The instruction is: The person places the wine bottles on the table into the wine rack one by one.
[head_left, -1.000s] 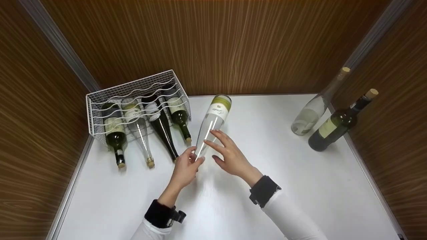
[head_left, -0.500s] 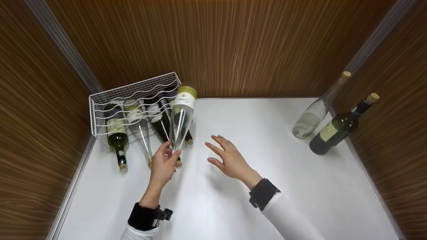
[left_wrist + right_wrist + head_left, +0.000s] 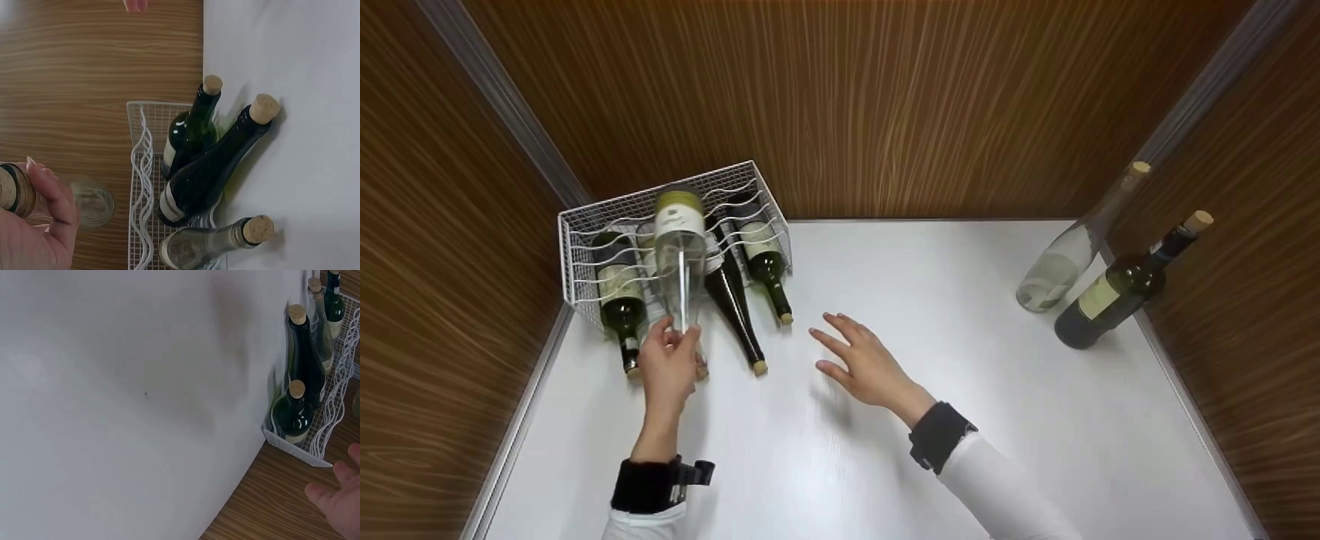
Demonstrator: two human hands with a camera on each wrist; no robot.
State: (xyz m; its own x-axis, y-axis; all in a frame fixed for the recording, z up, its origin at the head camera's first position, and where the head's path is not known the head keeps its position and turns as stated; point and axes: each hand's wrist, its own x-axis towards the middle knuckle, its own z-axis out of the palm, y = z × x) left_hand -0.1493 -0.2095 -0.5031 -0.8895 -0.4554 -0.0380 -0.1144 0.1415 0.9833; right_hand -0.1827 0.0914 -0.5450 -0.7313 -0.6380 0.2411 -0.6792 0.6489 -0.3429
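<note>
My left hand grips a clear wine bottle by its neck, and the base with its white and yellow-green label tilts up over the white wire rack. The left wrist view shows the fingers around the corked neck. Below the held bottle, another clear bottle lies in the rack, mostly covered in the head view. Also in the rack lie a dark bottle and green bottles at either side, necks toward me. My right hand hovers above the white table with fingers spread, holding nothing.
On the right of the white table stand a clear corked bottle and a green corked bottle. Brown wood-grain panels enclose the table at the back and both sides.
My left hand has carried the clear bottle leftward from the middle of the table to over the rack. The right hand has come away from the bottle and shifted slightly left.
</note>
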